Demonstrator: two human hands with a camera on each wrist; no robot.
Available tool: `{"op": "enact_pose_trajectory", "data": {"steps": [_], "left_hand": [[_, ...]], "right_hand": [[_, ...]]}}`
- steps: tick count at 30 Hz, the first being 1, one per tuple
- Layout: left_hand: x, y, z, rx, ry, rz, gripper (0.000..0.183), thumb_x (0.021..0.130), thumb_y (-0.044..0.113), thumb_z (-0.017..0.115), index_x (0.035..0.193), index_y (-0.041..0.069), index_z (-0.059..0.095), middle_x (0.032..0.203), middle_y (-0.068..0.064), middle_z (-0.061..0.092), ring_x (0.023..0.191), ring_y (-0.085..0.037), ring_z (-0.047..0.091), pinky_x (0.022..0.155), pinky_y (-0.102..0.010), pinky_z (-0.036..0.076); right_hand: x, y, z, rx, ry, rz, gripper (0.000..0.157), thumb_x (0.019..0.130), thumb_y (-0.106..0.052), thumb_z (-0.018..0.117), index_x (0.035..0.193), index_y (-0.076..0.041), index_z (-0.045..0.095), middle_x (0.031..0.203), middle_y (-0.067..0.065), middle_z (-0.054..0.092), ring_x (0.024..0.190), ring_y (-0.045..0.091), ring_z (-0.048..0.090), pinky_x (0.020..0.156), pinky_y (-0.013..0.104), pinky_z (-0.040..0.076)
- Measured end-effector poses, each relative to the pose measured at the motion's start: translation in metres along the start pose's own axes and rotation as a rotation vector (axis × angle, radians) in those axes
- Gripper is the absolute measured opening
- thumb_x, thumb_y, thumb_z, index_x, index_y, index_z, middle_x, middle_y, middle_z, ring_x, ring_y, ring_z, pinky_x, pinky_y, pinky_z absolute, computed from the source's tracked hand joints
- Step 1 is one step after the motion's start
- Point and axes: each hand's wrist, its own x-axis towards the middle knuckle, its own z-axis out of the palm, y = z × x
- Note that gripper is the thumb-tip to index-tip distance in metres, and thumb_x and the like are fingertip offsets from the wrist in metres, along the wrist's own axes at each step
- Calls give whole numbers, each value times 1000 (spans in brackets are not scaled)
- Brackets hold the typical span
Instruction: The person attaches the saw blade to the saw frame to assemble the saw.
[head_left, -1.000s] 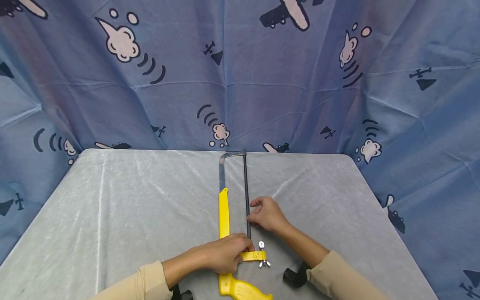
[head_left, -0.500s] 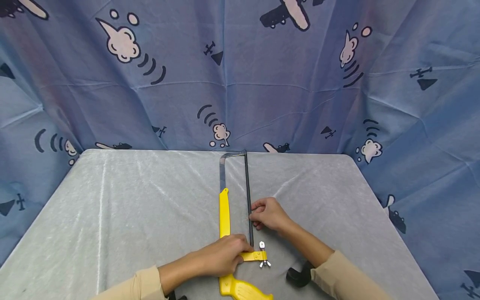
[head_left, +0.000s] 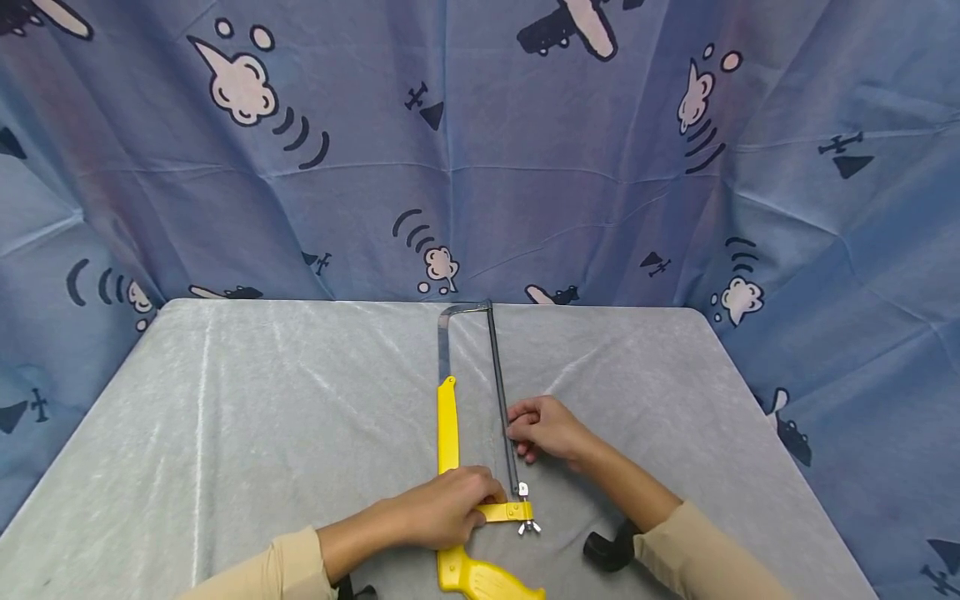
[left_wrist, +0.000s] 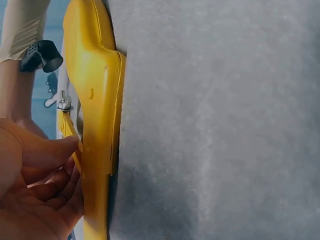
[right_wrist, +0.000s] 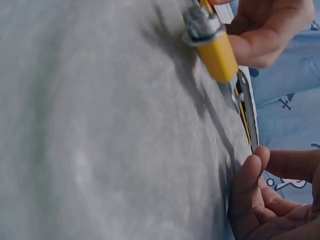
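A hacksaw with a yellow frame lies lengthwise on the table, its yellow handle nearest me. My left hand grips the yellow crosspiece near the handle; in the left wrist view, the thumb and fingers pinch it. My right hand pinches the dark blade at its lower half. The blade's far end meets the frame's bent metal tip, and its near end overlaps the metal blade holder. A wing nut sits below that holder.
Grey velvety cloth covers the table. Behind it hangs a blue patterned curtain. A black wrist strap piece sticks out by the right sleeve.
The blade's near end has swung to the right, from beside my left fingers to the metal holder. My right hand has moved right with it. My left hand stays put.
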Motion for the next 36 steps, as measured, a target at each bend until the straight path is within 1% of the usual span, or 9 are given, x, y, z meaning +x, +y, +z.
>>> {"op": "enact_pose_trajectory", "data": {"steps": [8,15,24,28,32,34,36], "left_hand": [[0,0,0,-3,-24,-25,25,86,-3,68,107,11,69,96,10,60,85,-1,51,81,-16,45],[1,-1,0,-5,-14,-22,25,85,-4,67,106,10,69,95,9,59,84,-1,51,80,-16,44],[1,0,0,-2,-19,-28,26,84,-4,68,106,10,69,94,10,59,84,0,50,79,-15,44],[2,0,0,2,-13,-13,26,84,-4,68,106,10,69,94,8,59,82,-1,50,78,-15,44],[1,1,-1,3,-16,-14,25,84,-4,68,105,9,69,94,8,59,82,-2,50,78,-15,44],[1,0,-1,-3,-17,-19,25,84,-5,68,104,9,69,93,8,58,82,-2,50,79,-15,44],[1,0,0,-9,-19,-22,24,84,-5,67,104,9,69,93,8,58,82,-2,50,79,-15,44]], "right_hand": [[-1,2,-10,-18,-42,2,31,89,1,64,117,13,55,75,2,60,58,11,57,50,25,49],[-2,0,-11,-24,-53,-4,33,91,0,64,119,12,54,75,2,61,58,12,57,50,25,49],[-2,0,-11,-40,-53,-3,32,91,0,65,119,12,55,78,4,62,57,12,57,51,26,49],[-3,1,-10,-69,-24,-7,31,90,0,66,117,12,58,78,6,64,56,12,58,51,26,50],[-6,0,-7,-129,43,-1,30,89,-3,69,115,10,61,76,5,65,54,12,58,51,27,51],[-10,-1,-6,-178,82,-23,30,88,-5,70,113,9,63,75,5,66,53,13,57,51,27,50],[-16,-2,-7,-229,111,-66,31,87,-7,71,113,9,63,74,4,66,53,13,57,52,27,49]]}}
